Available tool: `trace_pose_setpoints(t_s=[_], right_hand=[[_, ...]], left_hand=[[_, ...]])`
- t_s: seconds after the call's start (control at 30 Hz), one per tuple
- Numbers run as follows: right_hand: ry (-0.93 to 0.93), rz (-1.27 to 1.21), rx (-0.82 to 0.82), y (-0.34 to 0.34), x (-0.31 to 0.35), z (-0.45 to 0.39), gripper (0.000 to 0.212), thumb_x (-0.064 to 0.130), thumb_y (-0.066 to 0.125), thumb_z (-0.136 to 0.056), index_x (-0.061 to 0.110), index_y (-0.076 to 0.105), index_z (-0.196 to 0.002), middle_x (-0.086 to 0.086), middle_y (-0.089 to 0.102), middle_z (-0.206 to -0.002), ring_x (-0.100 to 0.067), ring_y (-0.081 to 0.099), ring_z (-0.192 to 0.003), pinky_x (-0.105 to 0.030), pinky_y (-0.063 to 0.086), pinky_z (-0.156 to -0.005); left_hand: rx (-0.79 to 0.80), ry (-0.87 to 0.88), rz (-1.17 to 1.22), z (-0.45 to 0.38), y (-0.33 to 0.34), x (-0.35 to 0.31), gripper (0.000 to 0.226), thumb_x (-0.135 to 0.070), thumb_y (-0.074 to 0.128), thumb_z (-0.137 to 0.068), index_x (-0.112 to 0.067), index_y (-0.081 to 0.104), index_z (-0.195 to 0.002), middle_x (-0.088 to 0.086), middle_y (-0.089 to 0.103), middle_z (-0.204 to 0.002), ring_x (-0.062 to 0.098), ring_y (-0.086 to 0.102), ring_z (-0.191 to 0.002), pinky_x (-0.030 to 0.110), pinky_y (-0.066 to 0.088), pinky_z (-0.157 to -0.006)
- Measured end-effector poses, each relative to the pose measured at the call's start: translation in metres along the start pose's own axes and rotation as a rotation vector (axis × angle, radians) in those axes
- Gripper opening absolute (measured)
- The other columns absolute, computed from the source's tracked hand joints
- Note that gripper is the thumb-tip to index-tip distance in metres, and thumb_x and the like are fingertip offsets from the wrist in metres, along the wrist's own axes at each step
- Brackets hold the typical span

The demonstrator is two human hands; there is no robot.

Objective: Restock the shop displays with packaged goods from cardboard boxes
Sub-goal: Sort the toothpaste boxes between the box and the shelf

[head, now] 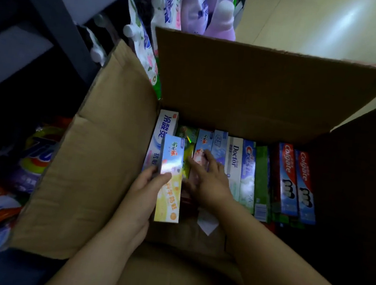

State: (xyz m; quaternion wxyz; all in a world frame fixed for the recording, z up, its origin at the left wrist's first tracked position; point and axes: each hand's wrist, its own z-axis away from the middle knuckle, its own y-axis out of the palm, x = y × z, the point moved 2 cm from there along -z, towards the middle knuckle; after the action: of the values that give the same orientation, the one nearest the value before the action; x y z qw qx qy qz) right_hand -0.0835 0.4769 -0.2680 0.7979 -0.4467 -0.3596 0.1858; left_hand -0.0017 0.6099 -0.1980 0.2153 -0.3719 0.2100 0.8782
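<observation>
An open cardboard box (246, 85) stands on the floor, holding a row of toothpaste cartons on edge. My left hand (147, 184) grips a yellow and blue children's toothpaste carton (169, 193), lifted above the row at the box's left side. My right hand (208, 179) reaches into the box, its fingers curled on a similar pink and blue carton (202, 148) still standing in the row. Further right stand a white Doctor carton (235, 161), a Crest carton (248, 169), green cartons and two red Colgate cartons (294, 181).
Dark shelving (44, 22) stands to the left, with laundry detergent pouches (172, 13) and purple bottles at the back. Detergent bags (37, 149) lie at the lower left. The box's left flap (97, 156) folds outward. Pale floor (322, 24) lies beyond the box.
</observation>
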Motion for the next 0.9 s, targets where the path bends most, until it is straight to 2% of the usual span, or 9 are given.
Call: trace_pose_setpoints(t_s=[0.07,0.2,0.3,0.37,0.47,0.63,0.73,0.8,0.9], right_hand=[[0.042,-0.038,-0.043,0.005,0.002,0.003,0.060,0.050,0.055,-0.090,0.035,0.034,-0.144,-0.003,-0.004,-0.161,-0.028,0.009,-0.145,-0.040,0.024,-0.112],[0.145,-0.223,-0.170,0.009,0.010,0.013,0.036,0.027,0.064,-0.088,0.024,0.054,-0.122,-0.007,0.006,-0.160,-0.031,0.016,-0.142,-0.037,0.033,-0.105],[0.263,-0.547,-0.239,-0.002,0.011,0.024,0.059,0.011,0.071,-0.079,0.022,0.046,-0.132,-0.008,0.023,-0.154,-0.030,0.030,-0.138,-0.034,0.038,-0.102],[0.384,-0.827,-0.235,-0.016,0.012,0.036,0.074,0.007,0.072,-0.078,0.024,0.036,-0.141,-0.004,0.041,-0.144,-0.024,0.049,-0.124,-0.026,0.048,-0.087],[0.385,-1.080,-0.263,-0.033,0.017,0.059,0.066,0.002,0.068,-0.080,0.029,0.041,-0.133,0.001,0.061,-0.120,-0.007,0.063,-0.090,-0.011,0.051,-0.061],[0.146,-0.954,-0.279,-0.045,0.042,0.095,0.061,0.010,0.075,-0.077,0.045,0.046,-0.117,0.035,0.050,-0.110,0.018,0.051,-0.103,-0.010,0.051,-0.079],[0.070,-0.874,-0.299,-0.040,0.059,0.100,0.059,0.022,0.077,-0.072,0.042,0.048,-0.120,0.026,0.052,-0.120,0.010,0.051,-0.109,-0.014,0.049,-0.089],[0.036,-0.790,-0.324,-0.035,0.065,0.101,0.058,0.044,0.069,-0.068,0.043,0.047,-0.121,0.024,0.050,-0.125,0.007,0.048,-0.116,-0.014,0.044,-0.095],[-0.011,-0.770,-0.251,-0.029,0.068,0.105,0.054,0.054,0.061,-0.074,0.047,0.047,-0.126,0.025,0.045,-0.133,0.008,0.041,-0.125,-0.015,0.040,-0.101]], left_hand=[[0.002,0.009,0.022,-0.001,-0.005,-0.003,0.030,-0.010,0.053,-0.093,-0.026,0.058,-0.117,-0.002,0.070,-0.097,0.011,0.067,-0.079,0.028,0.050,-0.066],[0.026,-0.020,0.068,-0.004,-0.009,-0.002,0.043,-0.006,0.051,-0.092,-0.021,0.054,-0.132,-0.001,0.071,-0.105,0.009,0.069,-0.081,0.029,0.052,-0.069],[0.050,-0.056,0.112,-0.004,-0.007,-0.003,0.046,-0.007,0.050,-0.092,-0.022,0.051,-0.136,0.005,0.069,-0.116,0.016,0.066,-0.097,0.032,0.051,-0.075],[0.064,-0.067,0.136,-0.003,-0.005,-0.003,0.047,-0.008,0.050,-0.092,-0.023,0.050,-0.136,0.006,0.067,-0.120,0.020,0.065,-0.104,0.034,0.051,-0.079],[0.040,-0.054,0.140,-0.004,-0.004,-0.002,0.042,-0.008,0.051,-0.092,-0.021,0.053,-0.132,0.008,0.069,-0.114,0.026,0.066,-0.099,0.037,0.052,-0.080],[0.059,-0.050,0.203,-0.003,0.003,0.000,0.037,-0.004,0.049,-0.092,-0.029,0.058,-0.117,0.003,0.074,-0.097,0.020,0.071,-0.083,0.035,0.056,-0.068],[0.147,-0.061,0.288,0.001,0.010,-0.004,0.030,-0.009,0.044,-0.095,-0.032,0.064,-0.100,0.001,0.076,-0.091,0.014,0.072,-0.078,0.033,0.056,-0.066],[0.196,-0.045,0.303,0.003,0.010,-0.005,0.022,-0.020,0.051,-0.091,-0.030,0.064,-0.105,0.004,0.075,-0.096,0.015,0.072,-0.082,0.031,0.058,-0.067],[0.169,-0.015,0.253,0.005,0.005,-0.002,0.049,-0.026,0.071,-0.069,-0.027,0.061,-0.117,0.006,0.073,-0.104,0.017,0.071,-0.087,0.030,0.058,-0.068]])
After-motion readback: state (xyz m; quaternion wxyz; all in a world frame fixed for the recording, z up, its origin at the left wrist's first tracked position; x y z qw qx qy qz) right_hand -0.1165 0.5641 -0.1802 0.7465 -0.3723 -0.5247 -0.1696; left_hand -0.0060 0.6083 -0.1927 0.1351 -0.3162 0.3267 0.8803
